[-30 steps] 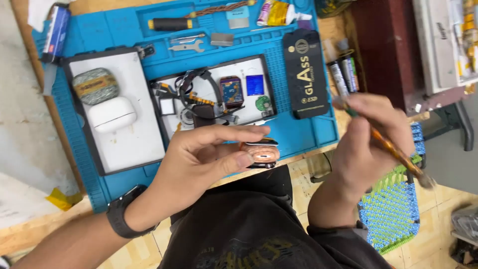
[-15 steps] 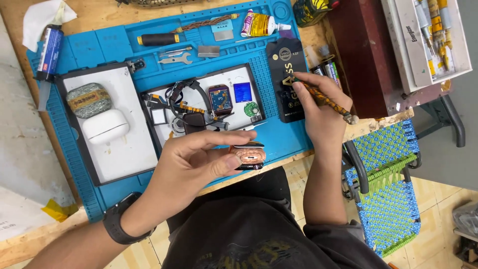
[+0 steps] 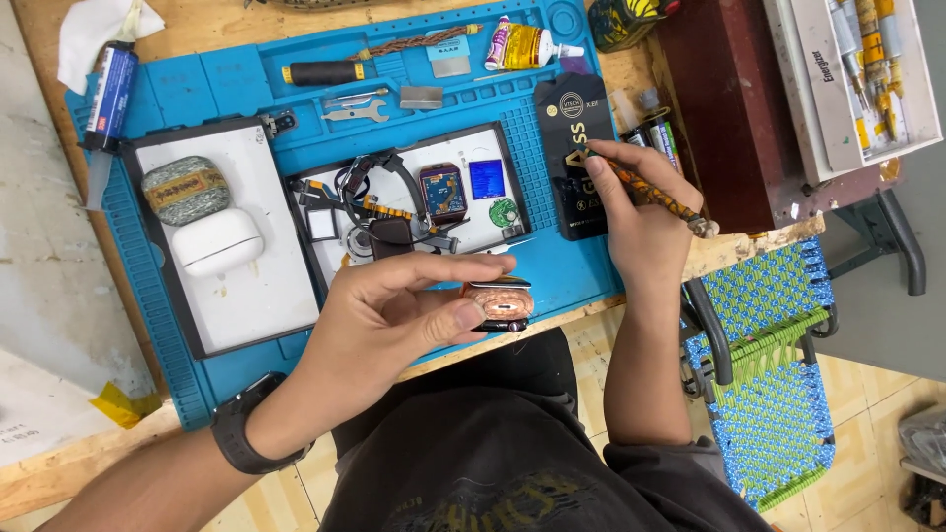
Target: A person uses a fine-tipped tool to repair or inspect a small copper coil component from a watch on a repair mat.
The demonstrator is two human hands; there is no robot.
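1. A big blue work mat [image 3: 552,276] is laid on a wooden table [image 3: 59,463]. Every place below is told from this mat.
2. A dark red box [image 3: 719,108] is seen just past the right edge of the mat.
3. A blue and green woven chair [image 3: 778,394] is seen off the mat, below its right corner.
4. A large white tray [image 3: 246,296] is set on the left part of the mat. A white earbud case [image 3: 217,241] and a grey patterned pouch [image 3: 184,187] are kept in it.
5. A smaller white tray [image 3: 483,212] is set in the middle of the mat. A small watch [image 3: 442,191] and loose parts are kept in it.
6. A black flat packet [image 3: 574,153] is laid on the right part of the mat.
7. The left hand [image 3: 394,315] is held over the near edge of the mat. A small copper-coloured watch body [image 3: 498,302] is pinched between its thumb and fingers.
8. The right hand [image 3: 631,212] is held at the right edge of the mat, beside the black packet. A thin orange and black tool [image 3: 655,195] is pinched in its fingers.
9. A black-handled screwdriver [image 3: 320,72] is laid at the far side of the mat.
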